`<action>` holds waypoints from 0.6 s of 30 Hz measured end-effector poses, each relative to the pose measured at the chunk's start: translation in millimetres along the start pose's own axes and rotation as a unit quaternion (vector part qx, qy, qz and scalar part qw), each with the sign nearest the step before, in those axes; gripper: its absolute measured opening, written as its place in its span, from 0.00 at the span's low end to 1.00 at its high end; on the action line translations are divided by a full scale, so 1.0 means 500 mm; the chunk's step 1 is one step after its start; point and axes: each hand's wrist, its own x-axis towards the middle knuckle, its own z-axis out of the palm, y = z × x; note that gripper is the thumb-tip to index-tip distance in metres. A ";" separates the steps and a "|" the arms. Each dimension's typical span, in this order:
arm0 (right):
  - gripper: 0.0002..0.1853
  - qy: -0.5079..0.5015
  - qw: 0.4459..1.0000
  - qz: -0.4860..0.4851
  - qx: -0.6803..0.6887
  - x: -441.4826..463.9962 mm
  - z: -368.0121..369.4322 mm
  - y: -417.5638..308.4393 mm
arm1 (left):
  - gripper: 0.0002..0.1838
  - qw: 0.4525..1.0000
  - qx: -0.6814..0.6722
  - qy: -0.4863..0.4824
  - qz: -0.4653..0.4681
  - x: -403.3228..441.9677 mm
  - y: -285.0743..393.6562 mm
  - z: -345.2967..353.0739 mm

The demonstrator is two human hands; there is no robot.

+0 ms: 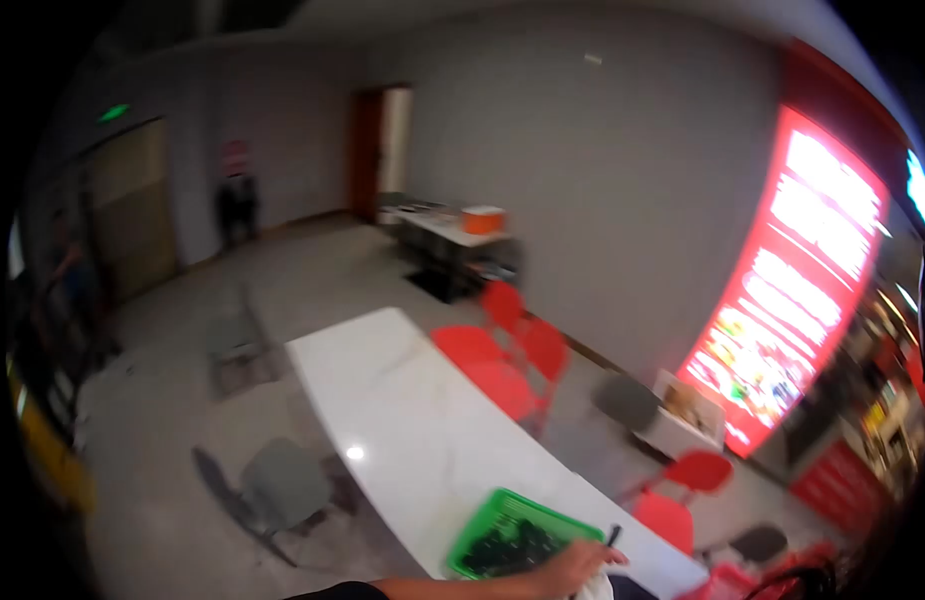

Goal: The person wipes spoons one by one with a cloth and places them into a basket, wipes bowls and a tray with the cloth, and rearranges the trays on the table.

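My left hand reaches in from the bottom edge, its forearm crossing in front of a green plastic basket. Its fingers are closed around a thin black stick-like thing, whose dark end pokes up past them; blur hides its exact kind. Inside the basket lies a heap of dark, blackish pieces, too smeared to name. Just below the hand is something white, partly cut off by the frame edge. My right hand does not show.
The basket stands on a long white table. Red chairs line its far side, and a grey chair stands on the left. Farther off are a small table bearing an orange box and a lit red menu board.
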 end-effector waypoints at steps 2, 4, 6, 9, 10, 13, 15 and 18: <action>0.22 -0.043 0.998 -0.036 -0.018 0.046 0.040 -0.053 | 0.17 0.995 0.040 0.087 0.017 -0.033 0.000 -0.044; 0.21 -0.085 0.993 -0.071 -0.031 0.093 0.079 -0.108 | 0.17 0.977 0.116 0.176 0.033 -0.043 -0.103 -0.080; 0.20 -0.126 0.986 -0.106 -0.038 0.120 0.107 -0.144 | 0.17 0.981 0.019 0.162 -0.109 -0.067 -0.010 -0.140; 0.19 -0.174 0.972 -0.151 -0.040 0.128 0.133 -0.171 | 0.20 0.959 0.144 0.243 0.021 -0.117 -0.055 -0.140; 0.18 -0.187 0.968 -0.164 -0.040 0.127 0.139 -0.173 | 0.20 0.967 0.069 0.246 -0.016 -0.133 -0.009 -0.147; 0.17 -0.213 0.957 -0.195 -0.039 0.125 0.149 -0.182 | 0.21 0.956 0.064 0.281 -0.055 -0.159 -0.014 -0.140; 0.16 -0.224 0.951 -0.210 -0.038 0.117 0.146 -0.180 | 0.21 0.939 0.081 0.332 -0.034 -0.168 -0.030 -0.117; 0.15 -0.233 0.945 -0.227 -0.035 0.100 0.130 -0.165 | 0.21 0.940 0.207 0.257 -0.089 -0.188 -0.065 -0.073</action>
